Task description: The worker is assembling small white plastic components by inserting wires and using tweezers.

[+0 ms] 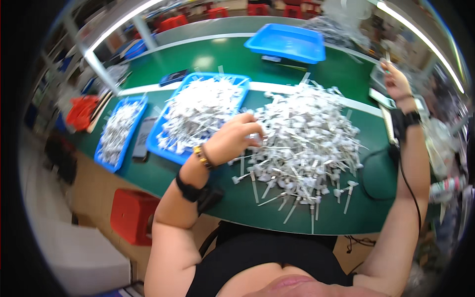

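Observation:
A large heap of small white plastic pieces with thin clear stems (pixel 307 143) lies on the green tabletop (pixel 217 198). My left hand (pixel 232 138) is at the heap's left edge, its fingers curled and pinched together; what is between them cannot be made out. Out at the far right, my right hand (pixel 396 81) is raised with its fingertips closed on a thin pale stem-like piece (pixel 388 56), slightly blurred. Left of the heap, a blue tray (pixel 154 143) is piled with the same white pieces. A narrower blue tray (pixel 140 119) farther left holds more.
A phone-like dark slab (pixel 144 138) lies between the two trays, and a dark blue device (pixel 173 77) behind them. An empty blue tray (pixel 287 43) stands at the back. A black cable (pixel 368 183) loops on the right. A red stool (pixel 131 215) stands at lower left.

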Motion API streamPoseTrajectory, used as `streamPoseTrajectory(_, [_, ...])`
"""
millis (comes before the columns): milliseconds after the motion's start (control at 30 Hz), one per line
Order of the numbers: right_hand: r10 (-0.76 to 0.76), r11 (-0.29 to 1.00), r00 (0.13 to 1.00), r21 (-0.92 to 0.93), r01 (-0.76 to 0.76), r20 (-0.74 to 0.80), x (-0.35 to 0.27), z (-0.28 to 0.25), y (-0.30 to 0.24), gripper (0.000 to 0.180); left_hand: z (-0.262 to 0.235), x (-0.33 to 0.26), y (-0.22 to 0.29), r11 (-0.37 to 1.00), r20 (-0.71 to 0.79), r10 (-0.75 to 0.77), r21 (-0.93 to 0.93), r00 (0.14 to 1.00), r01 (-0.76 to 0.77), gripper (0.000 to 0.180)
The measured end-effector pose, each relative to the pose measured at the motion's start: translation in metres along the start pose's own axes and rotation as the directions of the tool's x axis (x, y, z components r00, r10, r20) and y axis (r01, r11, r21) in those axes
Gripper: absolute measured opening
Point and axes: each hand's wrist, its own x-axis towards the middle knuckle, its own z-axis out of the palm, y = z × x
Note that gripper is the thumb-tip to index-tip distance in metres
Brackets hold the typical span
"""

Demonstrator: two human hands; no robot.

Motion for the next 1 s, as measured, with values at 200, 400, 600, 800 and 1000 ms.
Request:
streamPoseTrajectory(200, [-0.070, 0.983, 0.995, -0.177, 0.057, -0.069, 0.030, 0.007, -0.003, 0.036, -0.015, 0.000, 0.009, 0.935, 0.046, -0.270, -0.228, 0.962, 0.273, 0.015])
streamPoseTrajectory(400, [-0.114, 0.992, 0.978, -0.067, 0.104, -0.173, 0.027, 0.020, 0.003, 0.028, -0.019, 0.001, 0.013, 0.899, -0.055, -0.331, -0.320, 0.942, 0.297, 0.015])
streamPoseTrajectory(600, [-0.134, 0.980, 0.939, -0.180, 0.079, -0.316, 0.035, 0.026, 0.019, 0.020, -0.022, -0.003, 0.017, 0.864, -0.186, -0.406, -0.399, 0.895, 0.308, 0.021])
streamPoseTrajectory(800, [-0.242, 0.970, 0.952, -0.036, 0.240, -0.190, 0.049, -0.017, 0.014, 0.074, -0.011, 0.009, 0.026, 0.675, -0.138, -0.310, -0.729, 0.941, 0.115, 0.022])
streamPoseTrajectory(1000, [-0.253, 0.957, 0.908, 0.052, 0.286, -0.333, 0.036, 0.031, 0.025, 0.058, -0.003, -0.001, 0.044, 0.451, 0.015, -0.213, -0.885, 0.977, 0.112, 0.034])
